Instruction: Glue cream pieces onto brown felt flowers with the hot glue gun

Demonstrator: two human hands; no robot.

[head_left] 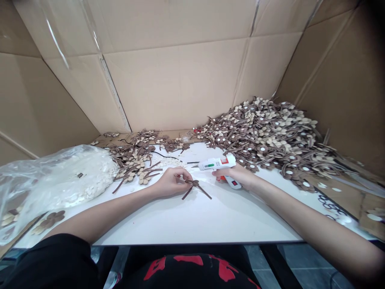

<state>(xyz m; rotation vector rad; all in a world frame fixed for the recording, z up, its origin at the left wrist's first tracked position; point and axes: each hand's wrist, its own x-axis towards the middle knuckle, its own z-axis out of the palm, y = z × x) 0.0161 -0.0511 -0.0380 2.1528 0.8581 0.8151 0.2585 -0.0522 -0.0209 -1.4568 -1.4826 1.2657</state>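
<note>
My left hand (172,181) is closed in a pinch on a small brown wooden flower piece (196,187) with two stem strips, held down on the white table (192,220). My right hand (237,175) grips a white hot glue gun (219,164) with an orange trigger. Its nozzle points left toward my left hand and stands a little short of the piece.
A big heap of finished brown flowers with white centres (270,136) lies at the right. A smaller pile of wooden flowers (136,158) lies beyond my left hand. A clear plastic bag of small white discs (60,180) sits left. Cardboard walls (180,80) enclose the table.
</note>
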